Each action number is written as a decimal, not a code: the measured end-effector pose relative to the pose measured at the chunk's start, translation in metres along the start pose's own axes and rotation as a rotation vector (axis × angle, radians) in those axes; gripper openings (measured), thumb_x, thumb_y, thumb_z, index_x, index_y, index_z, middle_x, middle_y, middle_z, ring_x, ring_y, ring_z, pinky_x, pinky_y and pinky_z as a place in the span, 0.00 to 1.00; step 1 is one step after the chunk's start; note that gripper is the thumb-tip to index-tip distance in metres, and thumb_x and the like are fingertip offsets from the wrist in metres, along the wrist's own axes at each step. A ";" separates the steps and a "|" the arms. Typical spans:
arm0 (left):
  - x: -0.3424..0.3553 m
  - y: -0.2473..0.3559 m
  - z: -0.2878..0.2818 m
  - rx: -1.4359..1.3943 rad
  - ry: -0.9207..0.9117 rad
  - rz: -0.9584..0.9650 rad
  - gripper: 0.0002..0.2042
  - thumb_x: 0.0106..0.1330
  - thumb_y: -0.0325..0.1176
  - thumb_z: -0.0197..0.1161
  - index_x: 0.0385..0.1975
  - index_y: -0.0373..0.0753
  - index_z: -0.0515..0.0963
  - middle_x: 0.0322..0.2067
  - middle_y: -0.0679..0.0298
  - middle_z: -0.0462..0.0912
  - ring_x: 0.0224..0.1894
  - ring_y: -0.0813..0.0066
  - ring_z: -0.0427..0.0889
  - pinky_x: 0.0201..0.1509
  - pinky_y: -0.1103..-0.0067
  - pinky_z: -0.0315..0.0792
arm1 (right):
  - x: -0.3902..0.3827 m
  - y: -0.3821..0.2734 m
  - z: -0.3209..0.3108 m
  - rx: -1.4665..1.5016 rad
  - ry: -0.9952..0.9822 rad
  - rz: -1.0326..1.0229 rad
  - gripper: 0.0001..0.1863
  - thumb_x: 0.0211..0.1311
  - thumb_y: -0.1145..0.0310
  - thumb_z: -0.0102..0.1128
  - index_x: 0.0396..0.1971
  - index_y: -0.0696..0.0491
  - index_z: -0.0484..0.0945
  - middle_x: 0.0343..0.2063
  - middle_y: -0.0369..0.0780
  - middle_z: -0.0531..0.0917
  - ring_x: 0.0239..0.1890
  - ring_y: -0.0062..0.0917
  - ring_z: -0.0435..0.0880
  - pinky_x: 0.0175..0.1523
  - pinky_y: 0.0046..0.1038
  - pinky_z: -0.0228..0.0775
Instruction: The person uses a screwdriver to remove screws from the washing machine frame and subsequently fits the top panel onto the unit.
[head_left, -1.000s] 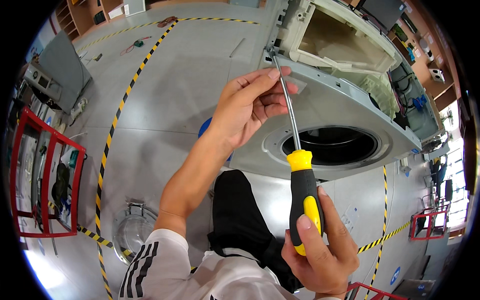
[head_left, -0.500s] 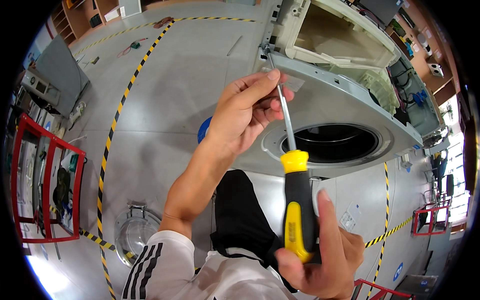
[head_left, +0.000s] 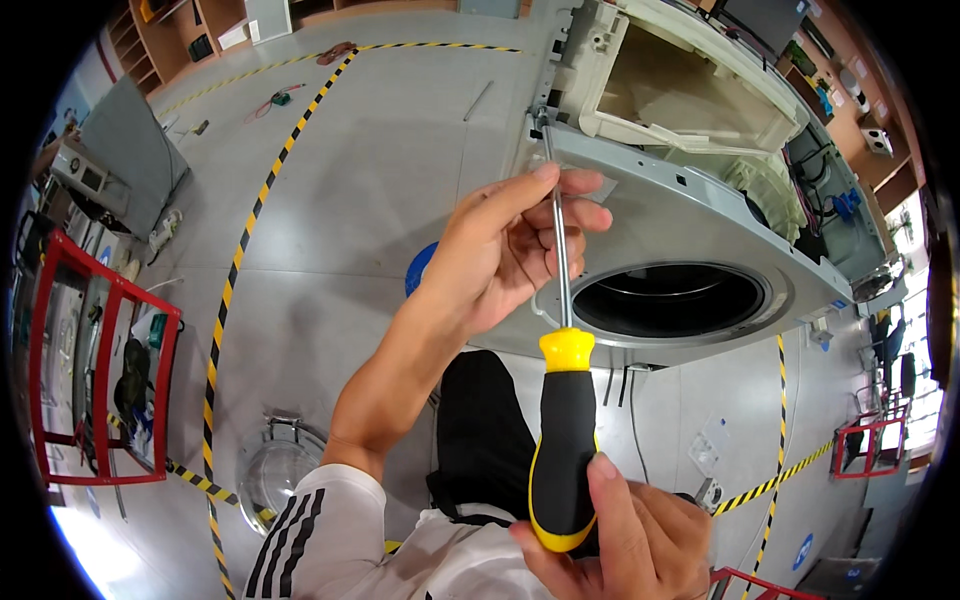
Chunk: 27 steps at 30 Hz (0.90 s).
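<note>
My left hand [head_left: 500,245] steadies the metal shaft of a screwdriver between thumb and fingers, some fingers curled loosely. The screwdriver's black and yellow handle [head_left: 568,430] rests in my right hand [head_left: 640,540], its thumb along the side. The shaft's tip reaches a bracket [head_left: 543,118] at the upper left corner of a washing machine's grey front panel [head_left: 680,205]. This panel has a round dark drum opening [head_left: 670,300]. Above it sit a cream plastic frame [head_left: 690,140] and exposed wiring [head_left: 820,170] at the right.
A red rack [head_left: 98,380] with tools stands at left, near a grey appliance [head_left: 125,150]. A glass door [head_left: 275,470] lies on the floor at lower left. Yellow-black tape [head_left: 255,210] marks the floor. Wooden shelving [head_left: 160,35] lines the back, and another red frame [head_left: 870,445] is at right.
The screwdriver handle has shifted lower and slightly left and turned, showing more black. My left hand has moved down a little along with it; my right fingers have shifted around the handle.
</note>
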<state>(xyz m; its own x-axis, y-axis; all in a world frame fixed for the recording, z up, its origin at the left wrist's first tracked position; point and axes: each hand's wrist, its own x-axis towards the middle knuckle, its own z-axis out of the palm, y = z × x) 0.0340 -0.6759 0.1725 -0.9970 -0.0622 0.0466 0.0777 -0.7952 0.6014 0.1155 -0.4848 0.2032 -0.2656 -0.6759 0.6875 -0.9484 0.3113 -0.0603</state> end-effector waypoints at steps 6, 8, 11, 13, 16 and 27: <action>0.012 -0.007 -0.020 -0.086 -0.186 0.040 0.11 0.65 0.38 0.54 0.33 0.35 0.74 0.21 0.62 0.79 0.16 0.82 0.69 0.22 0.83 0.65 | 0.018 0.008 -0.020 0.111 -0.128 0.167 0.31 0.49 0.45 0.63 0.26 0.66 0.76 0.11 0.40 0.76 0.11 0.23 0.76 0.17 0.19 0.68; 0.010 -0.008 -0.013 -0.061 -0.111 0.079 0.11 0.66 0.37 0.53 0.31 0.35 0.74 0.20 0.64 0.78 0.16 0.84 0.67 0.20 0.85 0.62 | 0.018 0.021 -0.019 0.136 -0.097 0.121 0.32 0.48 0.41 0.62 0.20 0.63 0.76 0.10 0.39 0.75 0.09 0.20 0.73 0.15 0.17 0.66; 0.008 -0.011 -0.011 -0.074 -0.056 0.118 0.10 0.66 0.37 0.53 0.31 0.35 0.74 0.20 0.64 0.78 0.15 0.85 0.66 0.20 0.85 0.61 | 0.017 0.034 -0.011 0.224 0.057 0.111 0.34 0.47 0.43 0.64 0.29 0.66 0.75 0.11 0.38 0.76 0.09 0.17 0.73 0.14 0.16 0.66; 0.010 -0.015 -0.004 -0.057 -0.025 0.152 0.10 0.66 0.37 0.53 0.32 0.35 0.74 0.19 0.64 0.77 0.16 0.85 0.67 0.20 0.85 0.61 | 0.012 0.044 -0.002 0.320 0.168 0.118 0.35 0.47 0.45 0.65 0.37 0.67 0.73 0.13 0.38 0.77 0.09 0.15 0.73 0.14 0.16 0.65; 0.007 -0.016 0.004 0.003 0.088 0.183 0.11 0.65 0.37 0.55 0.32 0.34 0.73 0.19 0.64 0.76 0.16 0.83 0.69 0.20 0.85 0.62 | 0.000 0.067 -0.005 0.439 -0.006 -0.045 0.38 0.43 0.53 0.69 0.46 0.68 0.67 0.18 0.40 0.79 0.13 0.22 0.76 0.17 0.16 0.68; -0.009 0.005 0.052 0.343 0.634 -0.124 0.14 0.62 0.39 0.58 0.35 0.32 0.74 0.19 0.65 0.74 0.21 0.82 0.69 0.25 0.85 0.63 | 0.009 0.046 -0.039 0.937 -0.296 0.826 0.33 0.42 0.71 0.72 0.49 0.65 0.67 0.28 0.47 0.79 0.25 0.26 0.81 0.30 0.21 0.73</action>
<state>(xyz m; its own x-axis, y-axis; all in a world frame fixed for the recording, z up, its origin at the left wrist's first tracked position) 0.0435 -0.6485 0.2165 -0.7984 -0.4041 -0.4464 -0.1437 -0.5921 0.7929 0.0766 -0.4507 0.2345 -0.7445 -0.6672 0.0236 -0.2114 0.2021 -0.9563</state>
